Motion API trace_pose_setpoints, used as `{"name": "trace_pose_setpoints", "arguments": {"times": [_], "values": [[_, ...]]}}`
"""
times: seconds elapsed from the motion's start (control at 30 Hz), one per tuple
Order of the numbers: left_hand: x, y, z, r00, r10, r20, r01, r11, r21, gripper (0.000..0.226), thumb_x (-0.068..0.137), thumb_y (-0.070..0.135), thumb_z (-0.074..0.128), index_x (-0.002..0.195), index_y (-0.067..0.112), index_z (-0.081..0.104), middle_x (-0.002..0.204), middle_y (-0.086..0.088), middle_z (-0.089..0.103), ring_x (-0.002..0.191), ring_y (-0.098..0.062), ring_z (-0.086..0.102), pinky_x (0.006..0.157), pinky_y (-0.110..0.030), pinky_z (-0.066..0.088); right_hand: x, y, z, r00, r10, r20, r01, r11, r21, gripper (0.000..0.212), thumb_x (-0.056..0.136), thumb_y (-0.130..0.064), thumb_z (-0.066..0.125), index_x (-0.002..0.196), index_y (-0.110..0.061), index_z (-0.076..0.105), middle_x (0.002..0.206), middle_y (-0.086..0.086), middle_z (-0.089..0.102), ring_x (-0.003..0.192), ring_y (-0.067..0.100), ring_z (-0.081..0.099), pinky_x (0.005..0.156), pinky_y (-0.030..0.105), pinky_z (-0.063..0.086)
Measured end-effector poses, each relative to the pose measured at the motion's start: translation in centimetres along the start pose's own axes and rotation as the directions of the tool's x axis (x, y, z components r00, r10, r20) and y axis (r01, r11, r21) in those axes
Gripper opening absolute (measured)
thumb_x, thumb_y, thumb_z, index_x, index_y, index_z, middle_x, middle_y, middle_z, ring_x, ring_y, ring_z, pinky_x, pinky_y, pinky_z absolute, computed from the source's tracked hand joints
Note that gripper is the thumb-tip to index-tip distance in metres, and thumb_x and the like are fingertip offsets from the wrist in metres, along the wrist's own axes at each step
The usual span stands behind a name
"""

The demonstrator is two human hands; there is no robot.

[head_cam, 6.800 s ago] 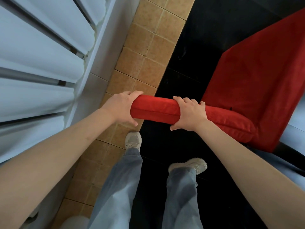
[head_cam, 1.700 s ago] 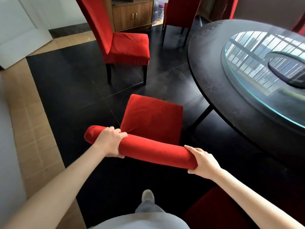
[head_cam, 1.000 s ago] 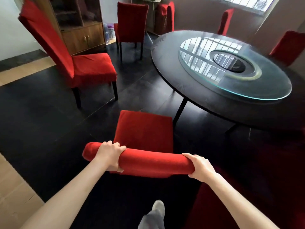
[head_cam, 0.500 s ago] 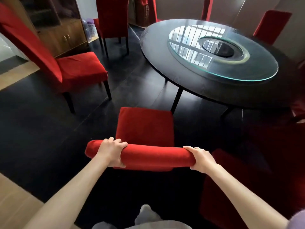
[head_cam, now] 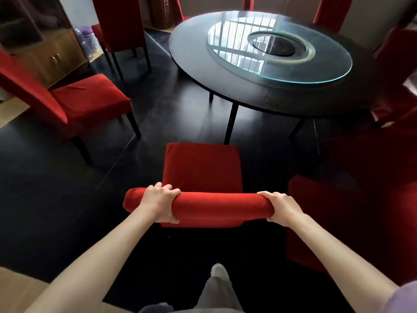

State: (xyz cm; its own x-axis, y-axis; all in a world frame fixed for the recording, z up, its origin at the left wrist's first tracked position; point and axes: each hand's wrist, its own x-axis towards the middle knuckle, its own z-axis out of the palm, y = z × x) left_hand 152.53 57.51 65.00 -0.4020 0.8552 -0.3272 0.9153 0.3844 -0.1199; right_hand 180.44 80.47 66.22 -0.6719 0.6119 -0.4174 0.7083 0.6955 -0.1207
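- Chair (head_cam: 203, 170) top rail lies crosswise, seat pointing ahead toward the table (head_cam: 194, 57);
- left hand (head_cam: 161, 203) and right hand (head_cam: 283, 207) both curled tight round it, equally near.

My left hand (head_cam: 161, 203) and right hand (head_cam: 282, 207) on the chair back (head_cam: 216, 205), seat (head_cam: 203, 168) just beyond, table (head_cam: 191, 53) past it, turntable (head_cam: 316, 64) on top, second chair (head_cam: 90, 96) left, cabinet (head_cam: 52, 59) behind that.

I see red fabric on the dining chair (head_cam: 203, 172), a black table (head_cam: 187, 41), a green-edged glass turntable (head_cam: 327, 64), a black floor (head_cam: 56, 199), a brown cabinet (head_cam: 52, 62), grey trousers (head_cam: 216, 294).
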Motion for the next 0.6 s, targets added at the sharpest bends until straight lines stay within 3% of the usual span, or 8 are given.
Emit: {"name": "trace_pose_setpoints", "arguments": {"times": [0.27, 0.6], "values": [[-0.3, -1.6, -0.6, 0.989, 0.142, 0.035, -0.145, 0.986, 0.08, 0.084, 0.05, 0.076, 0.066, 0.124, 0.039, 0.048, 0.111, 0.008, 0.057, 0.101, -0.02, 0.053, 0.077, -0.032, 0.039, -4.1, -2.0, 2.5, 0.996, 0.088, -0.031, -0.086, 0.994, 0.065, 0.074, 0.074, -0.022, 0.068, 0.14, -0.042, 0.04, 0.12, -0.001, 0.06, 0.107, 0.023, 0.062, 0.092, 0.032, 0.049], [2.2, -4.4, -1.5, 0.983, 0.172, 0.062, -0.178, 0.978, 0.106, 0.085, 0.049, 0.075, 0.069, 0.122, 0.038, 0.047, 0.115, 0.009, 0.057, 0.107, -0.019, 0.053, 0.079, -0.033, 0.042, -2.6, -4.8, 1.8, 0.991, 0.126, -0.034, -0.122, 0.988, 0.097, 0.075, 0.068, -0.026, 0.068, 0.137, -0.042, 0.044, 0.118, 0.001, 0.064, 0.105, 0.025, 0.064, 0.088, 0.031, 0.05]]}}
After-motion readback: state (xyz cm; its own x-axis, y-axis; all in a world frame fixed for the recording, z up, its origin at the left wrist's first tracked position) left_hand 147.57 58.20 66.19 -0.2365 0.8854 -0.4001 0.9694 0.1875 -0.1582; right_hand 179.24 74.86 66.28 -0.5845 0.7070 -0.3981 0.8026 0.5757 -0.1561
